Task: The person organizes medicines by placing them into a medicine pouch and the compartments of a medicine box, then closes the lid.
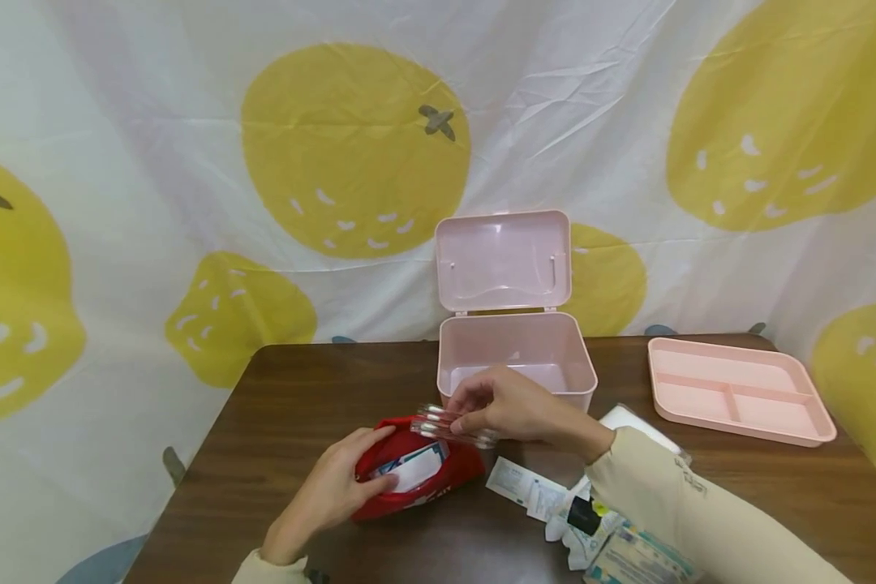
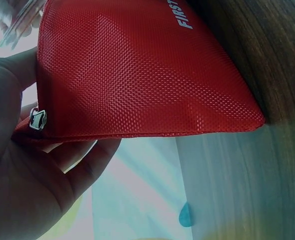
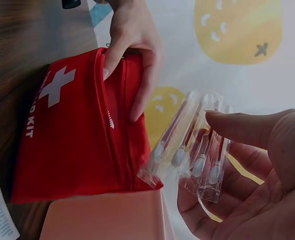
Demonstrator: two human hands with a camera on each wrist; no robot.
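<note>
Cotton swabs: the clear-wrapped cotton swabs (image 3: 193, 150) lie between my right thumb and fingers, above the pouch's mouth; I cannot tell whether the wrappers touch its rim.
Right hand: my right hand (image 1: 518, 405) pinches the bundle, thumb on top, fingers curled beneath; the forearm reaches in from the right, wrist over the table (image 1: 321, 397).
Left hand: my left hand (image 1: 333, 480) grips the mouth of the red first-aid pouch (image 3: 72, 145), thumb at the front edge, fingers at the back.
Pouch: coarse woven fabric, white cross and lettering, metal zipper pull (image 2: 38, 119) beside my palm; a white packet (image 1: 419, 469) shows inside.
Swab wrappers: thin, crinkled clear plastic, white tips, reddish-brown tint along the shafts.
Pink box: smooth plastic, lid raised, the pink box (image 1: 513, 342) stands just behind my right hand.
By my right sleeve: flat printed sachets (image 1: 511, 480) on dark wood grain.
Far right: a shallow pink divided tray (image 1: 737, 369).
</note>
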